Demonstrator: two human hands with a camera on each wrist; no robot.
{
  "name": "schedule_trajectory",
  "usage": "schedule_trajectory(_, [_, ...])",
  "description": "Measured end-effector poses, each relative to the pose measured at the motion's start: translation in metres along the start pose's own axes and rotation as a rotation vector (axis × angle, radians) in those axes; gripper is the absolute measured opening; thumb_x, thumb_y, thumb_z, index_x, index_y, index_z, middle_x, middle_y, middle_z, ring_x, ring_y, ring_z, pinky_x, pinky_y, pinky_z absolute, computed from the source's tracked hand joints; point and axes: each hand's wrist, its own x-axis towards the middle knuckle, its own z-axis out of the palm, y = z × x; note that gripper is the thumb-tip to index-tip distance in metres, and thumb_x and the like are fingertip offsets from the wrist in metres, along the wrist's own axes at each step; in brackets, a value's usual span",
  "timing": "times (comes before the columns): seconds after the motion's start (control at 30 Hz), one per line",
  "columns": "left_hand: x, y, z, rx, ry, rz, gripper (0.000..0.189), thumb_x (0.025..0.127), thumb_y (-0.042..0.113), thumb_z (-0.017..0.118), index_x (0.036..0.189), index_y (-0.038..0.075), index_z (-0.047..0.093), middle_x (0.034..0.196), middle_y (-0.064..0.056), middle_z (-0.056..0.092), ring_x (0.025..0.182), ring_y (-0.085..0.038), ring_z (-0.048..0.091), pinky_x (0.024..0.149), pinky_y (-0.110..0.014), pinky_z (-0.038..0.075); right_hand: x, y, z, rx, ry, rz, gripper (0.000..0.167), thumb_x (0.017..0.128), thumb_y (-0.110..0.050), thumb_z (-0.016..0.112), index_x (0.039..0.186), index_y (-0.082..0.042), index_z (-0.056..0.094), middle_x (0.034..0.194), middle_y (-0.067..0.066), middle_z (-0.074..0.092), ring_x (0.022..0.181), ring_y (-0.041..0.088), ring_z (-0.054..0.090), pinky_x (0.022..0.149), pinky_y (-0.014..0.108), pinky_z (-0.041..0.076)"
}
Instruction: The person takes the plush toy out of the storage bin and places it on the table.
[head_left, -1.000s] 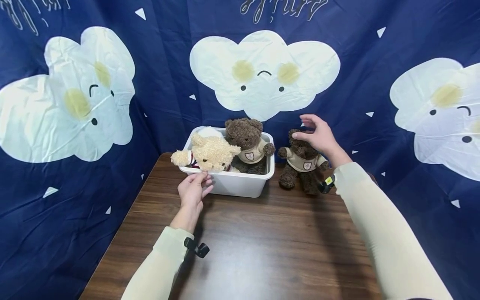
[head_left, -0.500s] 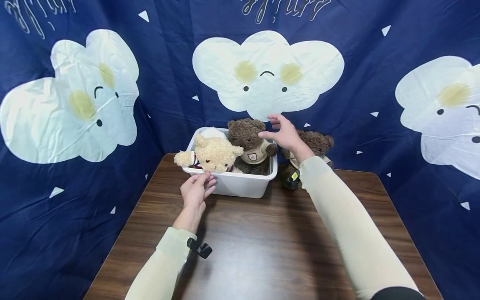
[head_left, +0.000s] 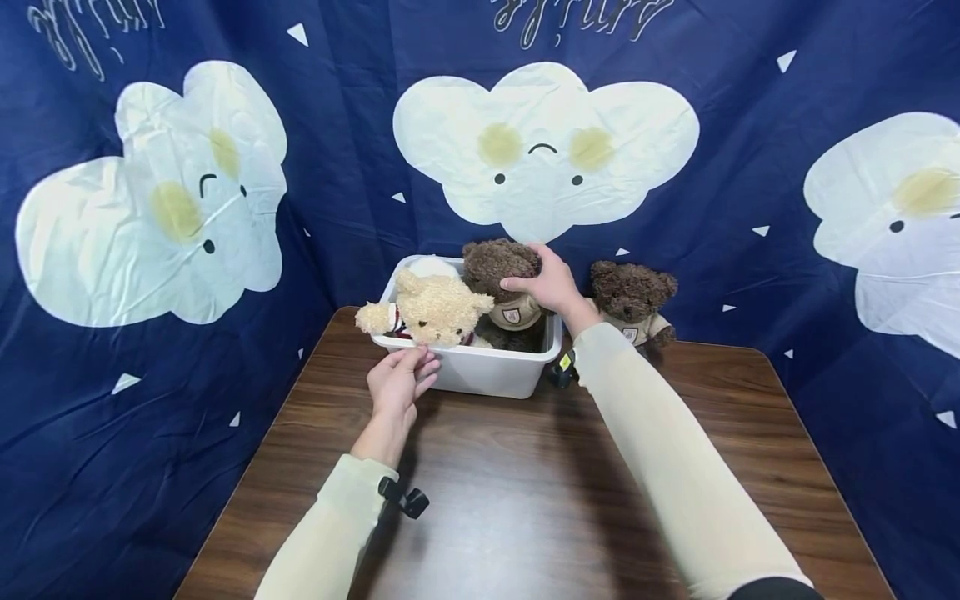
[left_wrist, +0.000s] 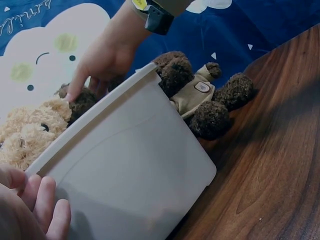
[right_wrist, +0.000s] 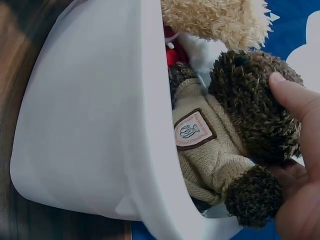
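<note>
A white plastic bin [head_left: 487, 372] stands toward the back of the table with teddy bears in it. My left hand [head_left: 395, 385] pinches its front rim, thumb at the top edge and fingers below. Beside that thumb, a cream teddy bear [head_left: 442, 310] leans its head over the rim. At the bin's right end sits a brown teddy bear [right_wrist: 255, 107] in a beige sweater with a badge. My right hand [head_left: 553, 287] grips this bear's head, the thumb on the front and the fingers behind, partly hidden. Outside the bin, a second brown bear [head_left: 632, 292] sits to the right, partly behind my wrist.
Something white and fluffy [head_left: 432, 267] lies at the back of the bin. The brown wooden table [head_left: 480, 492] reaches toward me. Behind it hangs a dark blue curtain [head_left: 345, 167] printed with clouds.
My right hand has moved left, away from the brown bear outside, and has taken hold of the brown bear's head in the bin. The left hand has stayed on the rim.
</note>
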Motion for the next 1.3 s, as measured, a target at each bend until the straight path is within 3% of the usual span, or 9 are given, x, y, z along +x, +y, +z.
schedule_trajectory(0.33, [-0.001,-0.005,0.001,0.004,0.003,0.009,0.019,0.093,0.013,0.074,0.108,0.002,0.070,0.077,0.000,0.078,0.072,-0.013,0.077,0.076,-0.037,0.066,-0.005,-0.001,0.006,-0.086,-0.020,0.032,0.099,0.084,-0.052,0.081,0.161,-0.018,0.029,0.164,0.011,0.036,0.148,0.035,0.038,0.115,0.056,0.044])
schedule_trajectory(0.63, [-0.002,-0.007,0.004,0.010,-0.007,0.024,0.017,0.093,0.012,0.074,0.106,0.001,0.069,0.078,-0.001,0.078,0.072,-0.014,0.077,0.072,-0.035,0.066,-0.010,0.005,0.006,-0.051,0.135,0.010,0.087,0.082,-0.047,0.082,0.154,-0.017,0.042,0.153,0.011,0.051,0.138,0.035,0.050,0.109,0.054,0.049])
schedule_trajectory(0.93, [0.002,-0.004,0.002,0.078,-0.021,0.061,0.017,0.093,0.011,0.074,0.105,0.000,0.069,0.079,-0.003,0.078,0.073,-0.014,0.077,0.072,-0.035,0.066,-0.019,-0.005,-0.011,0.051,0.211,-0.019,0.090,0.080,-0.045,0.084,0.154,-0.017,0.042,0.159,0.010,0.044,0.146,0.033,0.041,0.114,0.054,0.045])
schedule_trajectory(1.13, [0.004,0.001,-0.001,0.107,-0.041,0.052,0.019,0.094,0.012,0.073,0.107,0.000,0.066,0.079,-0.002,0.079,0.076,-0.014,0.077,0.073,-0.035,0.066,-0.030,-0.018,-0.026,0.082,0.240,-0.068,0.087,0.079,-0.044,0.086,0.152,-0.018,0.045,0.156,0.012,0.047,0.134,0.032,0.051,0.107,0.053,0.049])
schedule_trajectory(1.3, [0.005,-0.001,-0.004,0.061,-0.047,0.048,0.015,0.094,0.010,0.072,0.104,0.004,0.062,0.076,0.000,0.078,0.075,-0.015,0.078,0.075,-0.035,0.066,-0.042,-0.031,-0.041,0.118,0.293,-0.134,0.086,0.078,-0.043,0.087,0.151,-0.020,0.047,0.148,0.010,0.055,0.115,0.026,0.057,0.097,0.046,0.052])
